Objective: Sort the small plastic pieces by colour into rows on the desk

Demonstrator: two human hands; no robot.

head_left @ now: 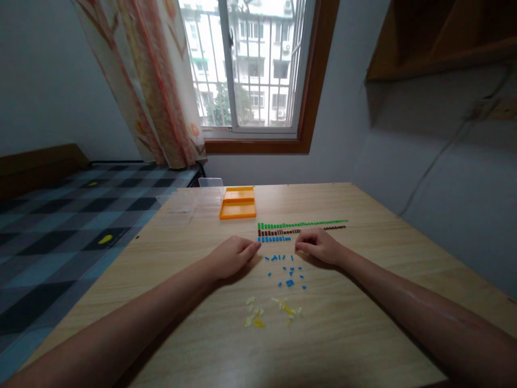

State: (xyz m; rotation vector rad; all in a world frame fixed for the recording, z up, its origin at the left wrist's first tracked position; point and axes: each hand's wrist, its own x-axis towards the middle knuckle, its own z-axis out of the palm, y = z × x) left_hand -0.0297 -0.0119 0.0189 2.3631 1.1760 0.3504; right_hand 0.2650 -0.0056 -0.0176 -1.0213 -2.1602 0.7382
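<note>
Small pieces lie in three lines across the table: a green row (283, 225), a dark brown row (278, 233) and a shorter blue row (274, 238). My left hand (234, 256) rests by the left end of the blue row, fingers curled and the thumb tip close to it. Just past that row's right end, my right hand (321, 246) is closed in a pinch and covers part of the brown row. Whatever either hand holds is hidden or too small to name. Loose blue pieces (290, 282) are scattered between the forearms.
Nearer to me lie pale and bright yellow pieces (259, 323). An orange two-compartment tray (238, 217) stands toward the back of the wooden table (194, 345), with clear plastic boxes (177, 214) to its left. Beyond are a checked bed (100, 215) and a window (258, 70).
</note>
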